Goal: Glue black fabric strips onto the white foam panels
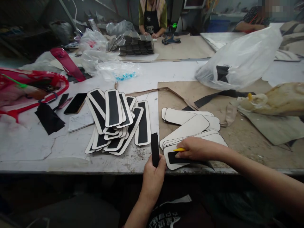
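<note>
My left hand (pixel 154 177) is closed around a bundle of narrow black strips (pixel 155 147), held upright at the table's front edge. To its right, my right hand (pixel 193 148) grips a yellow pointed tool (pixel 179 149), whose kind I cannot make out. That hand rests over a black strip (pixel 177 158) lying on a white rounded panel (pixel 169 164). Behind it, more plain white panels (pixel 185 128) lie in an overlapping pile. On the left is a heap of white panels (pixel 106 122), each bearing a black strip down its middle.
A phone (pixel 75 103), black scraps (pixel 49 117) and a red bag (pixel 35 90) lie at left. A full plastic bag (pixel 239 60) stands back right, near a yellowish wrapped bundle (pixel 282 98). Across the table, a person in an apron (pixel 152 20) stands behind stacked dark pieces (pixel 136 44).
</note>
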Available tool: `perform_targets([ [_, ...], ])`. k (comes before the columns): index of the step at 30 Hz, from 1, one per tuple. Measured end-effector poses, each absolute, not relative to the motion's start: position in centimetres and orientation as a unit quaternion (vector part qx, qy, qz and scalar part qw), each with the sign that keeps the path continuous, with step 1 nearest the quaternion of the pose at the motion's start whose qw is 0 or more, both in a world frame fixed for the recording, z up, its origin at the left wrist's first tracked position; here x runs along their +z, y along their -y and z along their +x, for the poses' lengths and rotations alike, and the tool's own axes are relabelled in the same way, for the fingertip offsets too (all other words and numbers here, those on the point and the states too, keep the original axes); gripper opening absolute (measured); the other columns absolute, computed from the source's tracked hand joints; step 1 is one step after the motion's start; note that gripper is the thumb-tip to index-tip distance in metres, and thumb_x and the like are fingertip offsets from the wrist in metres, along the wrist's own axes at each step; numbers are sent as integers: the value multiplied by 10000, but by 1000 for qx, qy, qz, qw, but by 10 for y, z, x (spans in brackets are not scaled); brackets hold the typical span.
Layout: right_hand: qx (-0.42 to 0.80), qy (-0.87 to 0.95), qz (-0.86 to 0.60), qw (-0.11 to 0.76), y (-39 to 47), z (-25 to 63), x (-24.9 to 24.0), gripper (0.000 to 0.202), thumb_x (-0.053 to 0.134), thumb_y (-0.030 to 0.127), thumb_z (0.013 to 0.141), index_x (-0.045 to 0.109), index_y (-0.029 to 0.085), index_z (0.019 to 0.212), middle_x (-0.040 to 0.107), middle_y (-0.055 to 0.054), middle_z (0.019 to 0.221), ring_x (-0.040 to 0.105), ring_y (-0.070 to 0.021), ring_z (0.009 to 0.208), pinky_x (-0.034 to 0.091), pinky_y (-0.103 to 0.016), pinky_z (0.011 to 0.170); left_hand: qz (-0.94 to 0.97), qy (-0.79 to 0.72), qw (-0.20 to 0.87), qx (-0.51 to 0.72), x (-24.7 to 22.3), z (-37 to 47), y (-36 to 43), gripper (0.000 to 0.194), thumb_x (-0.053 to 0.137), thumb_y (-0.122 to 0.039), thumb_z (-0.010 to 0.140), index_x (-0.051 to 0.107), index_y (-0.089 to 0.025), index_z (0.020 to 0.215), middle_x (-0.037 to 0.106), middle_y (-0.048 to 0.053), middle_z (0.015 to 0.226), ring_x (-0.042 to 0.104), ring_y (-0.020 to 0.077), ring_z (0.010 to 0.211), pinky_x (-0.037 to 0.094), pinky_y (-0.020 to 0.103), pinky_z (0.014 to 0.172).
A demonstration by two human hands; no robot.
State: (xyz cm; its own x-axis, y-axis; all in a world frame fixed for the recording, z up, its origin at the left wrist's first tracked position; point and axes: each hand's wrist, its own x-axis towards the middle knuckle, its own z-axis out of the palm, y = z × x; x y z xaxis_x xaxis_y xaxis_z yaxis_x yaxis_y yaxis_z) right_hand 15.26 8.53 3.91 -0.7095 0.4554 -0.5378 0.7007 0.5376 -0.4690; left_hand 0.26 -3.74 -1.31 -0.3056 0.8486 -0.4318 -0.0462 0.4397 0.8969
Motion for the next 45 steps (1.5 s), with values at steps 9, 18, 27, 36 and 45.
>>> perform_targets([
  [9, -243, -885, 332, 220, -83, 139, 36, 303, 483, 391, 812, 698, 178, 819, 693, -93, 737, 607, -208, 652, 312, -254, 516, 297, -684, 505, 435, -22, 4, 33, 207, 607, -370, 718, 512, -186, 735, 483, -48, 570, 440, 105, 501, 374, 235, 515],
  [18, -198, -891, 356, 200, -74, 133, 38, 281, 525, 356, 797, 723, 157, 821, 720, -138, 785, 661, -256, 722, 389, -276, 561, 298, -703, 467, 446, -29, 9, 29, 217, 634, -367, 675, 499, -199, 696, 476, -57, 505, 422, 102, 400, 342, 227, 410],
  [27, -216, -862, 438, 137, -78, 186, 45, 232, 565, 353, 759, 682, 183, 866, 703, -122, 866, 645, -285, 812, 423, -311, 633, 274, -735, 434, 444, -41, 12, 23, 208, 584, -380, 657, 452, -220, 673, 449, -77, 436, 354, 90, 286, 260, 220, 310],
  [36, -269, -782, 559, 70, -86, 284, 38, 216, 464, 357, 818, 597, 188, 796, 671, -82, 840, 617, -233, 784, 400, -279, 669, 256, -732, 451, 443, -26, 11, 21, 299, 665, -408, 591, 507, -194, 727, 479, -72, 430, 422, 117, 325, 340, 245, 344],
  [45, -181, -770, 608, 73, -86, 292, 24, 301, 467, 477, 832, 594, 203, 818, 678, -77, 887, 617, -228, 824, 385, -269, 660, 272, -759, 452, 383, -7, 11, 20, 355, 689, -456, 587, 556, -172, 752, 521, -55, 409, 482, 149, 382, 405, 283, 452],
])
